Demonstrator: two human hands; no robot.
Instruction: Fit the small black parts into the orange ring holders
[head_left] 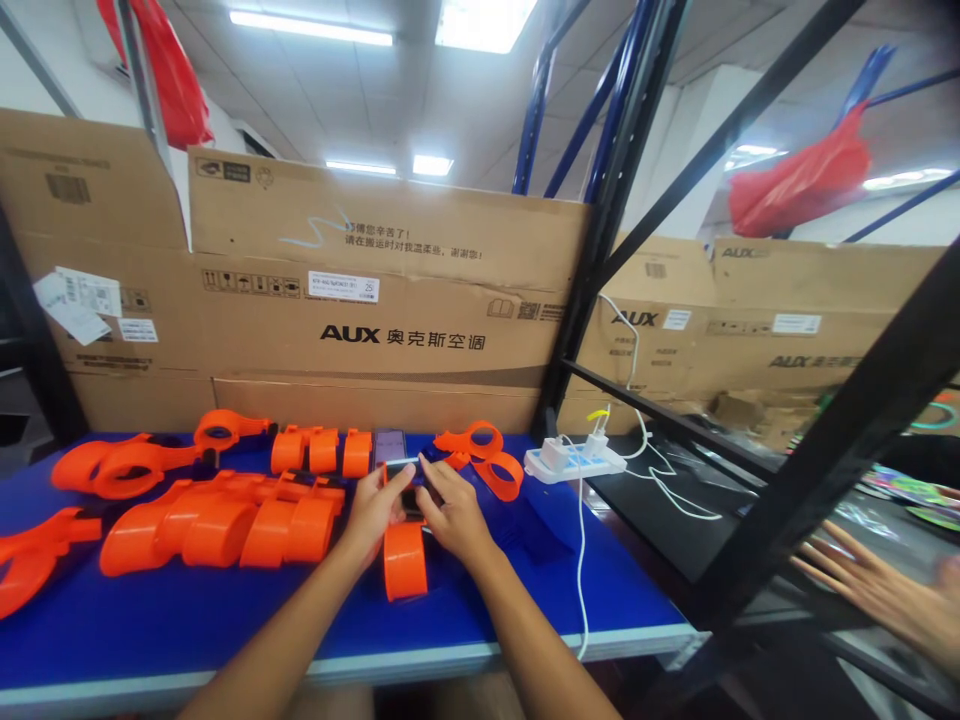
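My left hand [373,512] and my right hand [448,510] meet over a small dark part [410,497] at the top of an orange plastic piece [405,560] lying on the blue table [225,620]. Both hands pinch that dark part with curled fingers. A phone [390,446] lies just beyond my fingertips. Several orange plastic pieces [225,520] lie in a row left of my hands, and orange rings [487,458] sit to the right.
A white power strip [576,461] with chargers and white cables sits at the table's right end. Large AUX cardboard boxes [360,300] wall the back. Black shelf struts [825,450] cross the right side, where another person's hand [877,585] reaches in.
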